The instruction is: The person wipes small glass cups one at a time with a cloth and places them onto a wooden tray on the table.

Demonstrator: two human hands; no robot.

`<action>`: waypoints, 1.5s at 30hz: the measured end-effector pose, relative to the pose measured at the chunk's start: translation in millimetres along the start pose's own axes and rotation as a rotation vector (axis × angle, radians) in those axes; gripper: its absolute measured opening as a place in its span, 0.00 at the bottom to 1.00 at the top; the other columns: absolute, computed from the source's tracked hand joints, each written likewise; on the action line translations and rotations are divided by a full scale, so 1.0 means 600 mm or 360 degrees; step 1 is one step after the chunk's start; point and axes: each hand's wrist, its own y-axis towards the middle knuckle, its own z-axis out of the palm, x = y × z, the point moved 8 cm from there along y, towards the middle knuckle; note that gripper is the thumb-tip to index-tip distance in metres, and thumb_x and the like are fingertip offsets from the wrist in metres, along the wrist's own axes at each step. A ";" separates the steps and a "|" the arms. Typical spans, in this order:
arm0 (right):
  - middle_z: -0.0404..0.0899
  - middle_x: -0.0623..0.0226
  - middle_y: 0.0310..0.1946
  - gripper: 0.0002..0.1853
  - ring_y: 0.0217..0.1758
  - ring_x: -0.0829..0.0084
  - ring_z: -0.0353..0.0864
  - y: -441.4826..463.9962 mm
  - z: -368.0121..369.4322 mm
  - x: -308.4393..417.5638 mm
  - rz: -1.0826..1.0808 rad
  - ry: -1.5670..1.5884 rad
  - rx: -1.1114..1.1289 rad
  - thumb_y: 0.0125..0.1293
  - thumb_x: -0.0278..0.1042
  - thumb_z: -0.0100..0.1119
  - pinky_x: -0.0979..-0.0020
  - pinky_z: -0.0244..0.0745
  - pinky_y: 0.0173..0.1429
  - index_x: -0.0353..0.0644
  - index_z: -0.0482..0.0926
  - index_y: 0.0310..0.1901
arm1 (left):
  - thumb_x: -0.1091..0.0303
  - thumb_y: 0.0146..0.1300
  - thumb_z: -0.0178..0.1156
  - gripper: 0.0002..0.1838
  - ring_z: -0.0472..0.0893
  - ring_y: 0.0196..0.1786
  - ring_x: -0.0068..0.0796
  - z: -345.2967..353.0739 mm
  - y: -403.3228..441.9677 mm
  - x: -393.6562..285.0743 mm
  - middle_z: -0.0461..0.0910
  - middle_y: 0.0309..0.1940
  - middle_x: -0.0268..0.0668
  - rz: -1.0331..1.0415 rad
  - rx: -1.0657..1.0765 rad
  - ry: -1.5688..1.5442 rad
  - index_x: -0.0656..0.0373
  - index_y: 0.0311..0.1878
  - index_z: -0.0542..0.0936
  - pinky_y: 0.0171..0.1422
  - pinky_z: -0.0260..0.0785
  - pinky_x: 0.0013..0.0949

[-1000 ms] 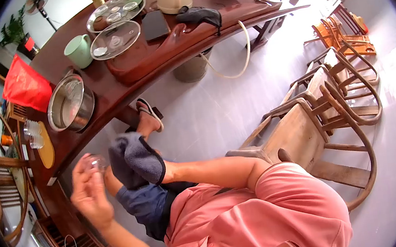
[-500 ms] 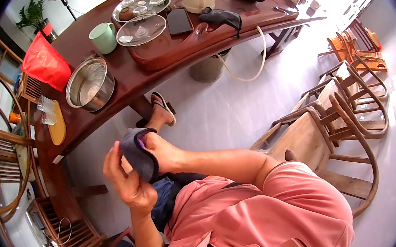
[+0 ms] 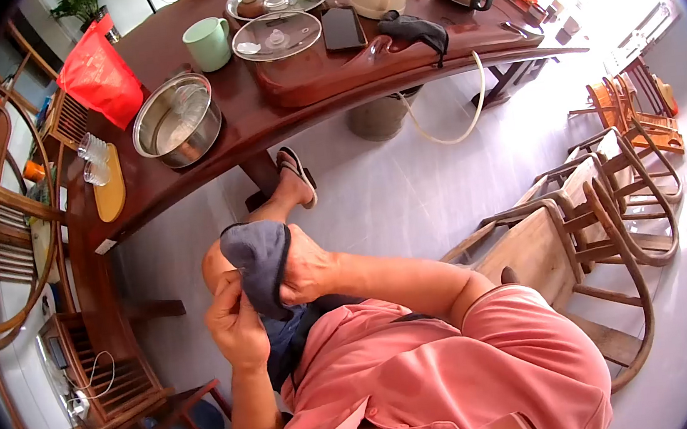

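Observation:
A dark grey cloth piece (image 3: 258, 261) with black edging is held up in front of my lap. My right hand (image 3: 308, 262) grips it from the right, its fingers partly hidden behind and inside the cloth. Beside its lower left edge, my left hand (image 3: 236, 320) is closed in a pinch, thumb against fingers. A thin light speck shows at these fingertips, too small to name. Below the cloth are my dark blue trousers, and my bare leg ends in a sandal (image 3: 299, 173) on the floor.
Ahead, the dark red wooden table (image 3: 243, 133) carries a steel pot (image 3: 152, 126), green mug (image 3: 209, 46), glass lid (image 3: 275, 46), phone (image 3: 342, 29), black cloth item (image 3: 416, 32) and red bag (image 3: 99, 77). Wooden chairs (image 3: 523, 250) stand right; a bucket (image 3: 375, 119) sits under the table.
The cloth piece has turned so its grey outer face shows more. My left hand has gone from spread fingers to a pinch at its edge. The view has shifted slightly.

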 end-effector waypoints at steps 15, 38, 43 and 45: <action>0.83 0.60 0.39 0.12 0.41 0.62 0.82 -0.036 0.007 -0.044 0.0516 0.0777 -0.0101 0.58 0.33 0.71 0.60 0.75 0.49 0.39 0.82 0.41 | 0.68 0.73 0.62 0.12 0.76 0.43 0.28 0.012 -0.009 0.023 0.81 0.41 0.40 -0.0223 0.0085 -0.0927 0.70 0.49 0.84 0.50 0.68 0.30; 0.81 0.51 0.53 0.19 0.53 0.49 0.81 -0.037 0.019 0.020 -0.0032 -0.0357 0.0063 0.62 0.33 0.61 0.52 0.71 0.66 0.37 0.81 0.54 | 0.73 0.75 0.59 0.09 0.79 0.42 0.20 0.023 0.003 -0.006 0.84 0.39 0.34 -0.0245 -0.0152 -0.0579 0.70 0.44 0.85 0.49 0.70 0.22; 0.83 0.55 0.51 0.20 0.54 0.58 0.82 -0.030 -0.008 0.002 0.0216 -0.0014 -0.0129 0.70 0.42 0.60 0.59 0.74 0.62 0.36 0.80 0.56 | 0.76 0.73 0.60 0.07 0.77 0.38 0.22 0.030 -0.003 -0.004 0.82 0.38 0.36 -0.0064 0.0005 -0.0197 0.72 0.40 0.83 0.44 0.68 0.25; 0.83 0.56 0.44 0.14 0.48 0.56 0.81 -0.018 -0.016 -0.008 0.0478 0.0350 -0.0294 0.68 0.35 0.56 0.58 0.75 0.55 0.35 0.81 0.48 | 0.78 0.70 0.62 0.05 0.77 0.37 0.24 0.038 0.002 -0.023 0.82 0.37 0.38 0.0052 0.0038 0.0068 0.71 0.39 0.83 0.42 0.69 0.26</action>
